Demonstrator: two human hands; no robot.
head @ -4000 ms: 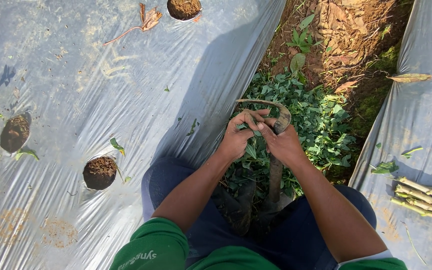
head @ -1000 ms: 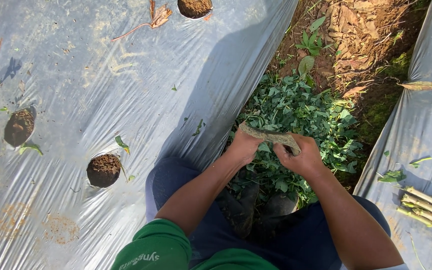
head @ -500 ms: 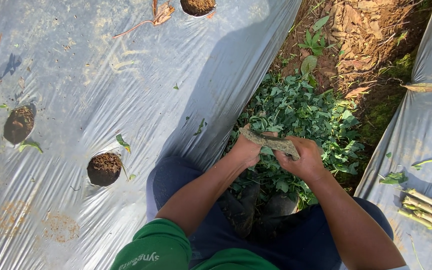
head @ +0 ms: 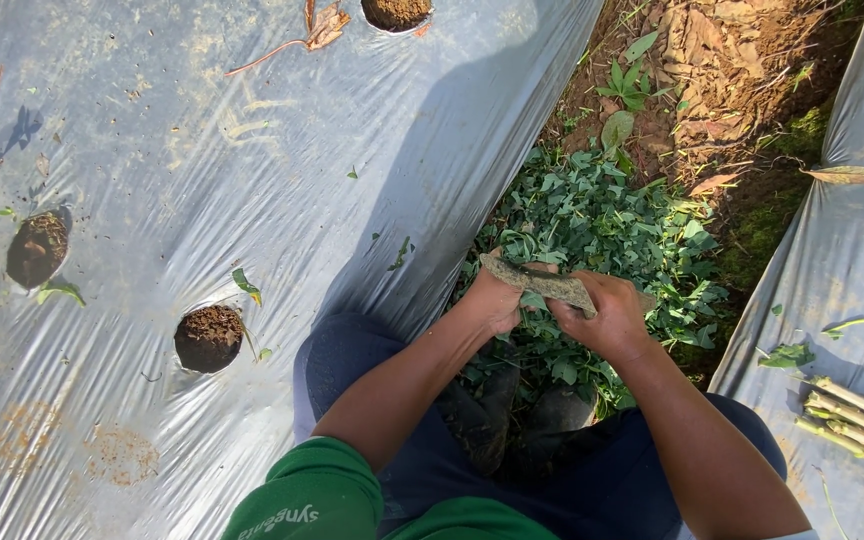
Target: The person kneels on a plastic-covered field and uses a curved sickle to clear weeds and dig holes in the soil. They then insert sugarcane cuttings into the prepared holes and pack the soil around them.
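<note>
between two sheets of silver plastic mulch (head: 252, 180), over heap of cut green leaves (head: 612, 230). left hand (head: 492, 298) & right hand (head: 607, 318) both closed around curved sickle blade (head: 542, 282), held level just above leaves. prob. stiff, light, edge sharp, so better held by back of blade. handle hidden under right hand; stem btw fingers hard to make out.
</note>
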